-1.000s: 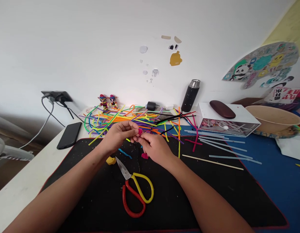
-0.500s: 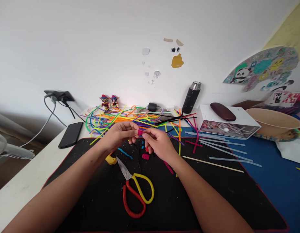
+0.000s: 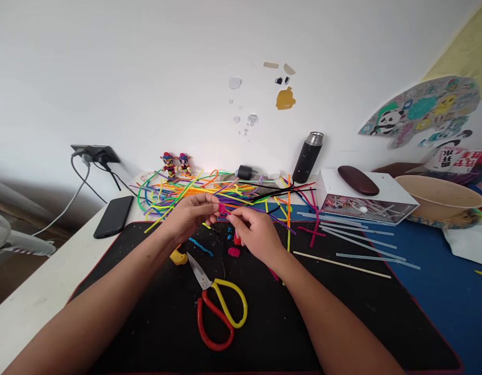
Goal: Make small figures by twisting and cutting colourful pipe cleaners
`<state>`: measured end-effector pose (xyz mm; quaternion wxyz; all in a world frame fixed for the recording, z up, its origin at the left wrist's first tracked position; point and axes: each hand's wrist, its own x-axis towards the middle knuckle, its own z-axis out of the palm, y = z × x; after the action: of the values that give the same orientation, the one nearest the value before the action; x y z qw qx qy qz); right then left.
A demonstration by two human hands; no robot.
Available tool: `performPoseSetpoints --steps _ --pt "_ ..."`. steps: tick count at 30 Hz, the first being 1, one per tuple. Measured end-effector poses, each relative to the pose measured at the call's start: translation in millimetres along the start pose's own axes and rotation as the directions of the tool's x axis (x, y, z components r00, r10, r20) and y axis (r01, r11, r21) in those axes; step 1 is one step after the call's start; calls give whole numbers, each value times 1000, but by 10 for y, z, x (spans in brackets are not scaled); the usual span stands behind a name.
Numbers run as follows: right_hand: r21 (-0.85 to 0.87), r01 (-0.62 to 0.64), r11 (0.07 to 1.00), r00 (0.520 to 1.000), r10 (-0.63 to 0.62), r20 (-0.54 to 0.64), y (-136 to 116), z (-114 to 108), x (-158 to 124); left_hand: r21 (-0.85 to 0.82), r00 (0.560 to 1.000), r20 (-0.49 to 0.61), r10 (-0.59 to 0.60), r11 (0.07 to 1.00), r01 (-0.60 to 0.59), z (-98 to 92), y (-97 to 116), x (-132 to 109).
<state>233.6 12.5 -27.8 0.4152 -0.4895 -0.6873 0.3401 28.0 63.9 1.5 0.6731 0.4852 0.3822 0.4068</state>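
Over the black mat point(image 3: 272, 333), my left hand point(image 3: 196, 212) pinches a small magenta coiled piece point(image 3: 223, 209) between thumb and fingers. My right hand point(image 3: 251, 226) is closed on the right end of the same piece. Just below the hands lie another magenta coil point(image 3: 233, 252), a red piece point(image 3: 237, 239) partly behind my right hand, and small blue bits. Scissors point(image 3: 205, 284) with one red and one yellow handle rest nearer to me. To their upper left are a yellow object point(image 3: 179, 257) and a blue strip point(image 3: 201, 247).
Colourful pipe cleaners point(image 3: 210, 191) are heaped behind my hands. A phone point(image 3: 113, 217) lies at the left. At the right are a wooden stick point(image 3: 342, 264), pale translucent sticks point(image 3: 366, 242), a white box point(image 3: 385, 186) and a bowl point(image 3: 440, 190). A black flask point(image 3: 308, 158) leans on the wall.
The magenta piece has shifted slightly left and up with my left fingers. My right fingertips have moved a little apart from my left ones, and more of the piece shows.
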Motion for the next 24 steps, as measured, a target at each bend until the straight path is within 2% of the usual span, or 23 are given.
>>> performPoseSetpoints --steps 4,12,17,24 --pt "87 -29 996 998 33 -46 10 -43 13 83 985 115 -130 989 121 -7 23 -24" --pt "74 -49 996 998 52 -40 12 -53 28 72 947 239 -217 976 205 36 39 -68" --pt "109 -62 992 998 61 14 31 -23 24 76 967 195 -164 985 152 102 39 -87" --pt "255 -99 962 995 94 33 14 -25 26 209 989 138 -58 978 28 139 34 -90"
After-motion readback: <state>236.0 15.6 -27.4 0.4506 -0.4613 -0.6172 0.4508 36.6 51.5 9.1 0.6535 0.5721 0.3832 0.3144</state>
